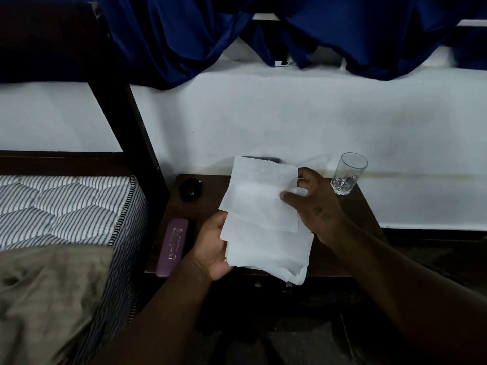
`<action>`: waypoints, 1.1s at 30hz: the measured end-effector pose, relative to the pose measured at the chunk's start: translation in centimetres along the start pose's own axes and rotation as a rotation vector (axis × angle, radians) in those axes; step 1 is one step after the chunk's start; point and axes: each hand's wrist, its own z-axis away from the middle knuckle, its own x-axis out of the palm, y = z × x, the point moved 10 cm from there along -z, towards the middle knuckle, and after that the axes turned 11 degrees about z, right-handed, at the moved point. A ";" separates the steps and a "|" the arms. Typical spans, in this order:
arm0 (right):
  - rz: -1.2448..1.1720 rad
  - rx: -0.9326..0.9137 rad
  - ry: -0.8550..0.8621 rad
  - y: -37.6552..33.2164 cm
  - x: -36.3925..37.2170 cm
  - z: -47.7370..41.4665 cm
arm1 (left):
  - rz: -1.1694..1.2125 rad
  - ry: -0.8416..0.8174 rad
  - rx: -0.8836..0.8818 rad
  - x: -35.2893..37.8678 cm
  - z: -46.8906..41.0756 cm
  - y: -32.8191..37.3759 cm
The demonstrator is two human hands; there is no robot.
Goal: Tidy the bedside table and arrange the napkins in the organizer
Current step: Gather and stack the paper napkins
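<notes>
Bedside, dim light. Person stands over a dark wooden desk (329, 259) set against a white wall (263, 114).

Both hands hold a loose stack of white napkins (263, 206) in the air above the middle of the desk, not resting on it.
- Left hand (210, 248): palm up at the stack's lower left edge, fingers hidden behind the sheets, supporting and holding them. Grip is clamped on the napkins.
- Right hand (316, 206): at the right edge of the top sheet, thumb on the front face, fingers behind. Grip is pinched on that sheet.
- Sheets are fanned unevenly, with the lower corners hanging past the desk's front edge.

On the desk:
- Clear glass (347, 175), upright, at the back right corner, just beside the right hand.
- Small black round object (190, 190) at the back left.
- Purple case (174, 247) along the left side, near the left hand, one end over the front edge.
- Dark flat-topped thing (266, 159) peeks out behind the napkins by the wall; cannot tell what it is.

To the left: striped mattress (66, 204), olive sheet (47, 299), dark bed post (126, 122). Blue curtain (184, 35) drapes above.
</notes>
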 end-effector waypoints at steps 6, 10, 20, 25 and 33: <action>-0.010 -0.009 -0.005 -0.2 0.3 -0.3 | 0.074 -0.067 -0.056 0.8 0.6 0.1; 0.001 -0.028 -0.001 -0.7 0.2 -0.4 | 0.055 -0.097 -0.010 1.2 0.7 0.3; 0.032 0.001 0.011 -0.6 0.2 -0.8 | -0.090 -0.019 0.003 -0.1 0.1 0.1; -0.076 0.017 0.134 -1.7 -1.0 -1.2 | -0.116 -0.032 0.027 -0.3 -0.2 0.3; -0.325 0.186 0.283 -2.3 -4.7 -1.7 | -0.128 -0.073 0.055 0.1 -0.4 0.4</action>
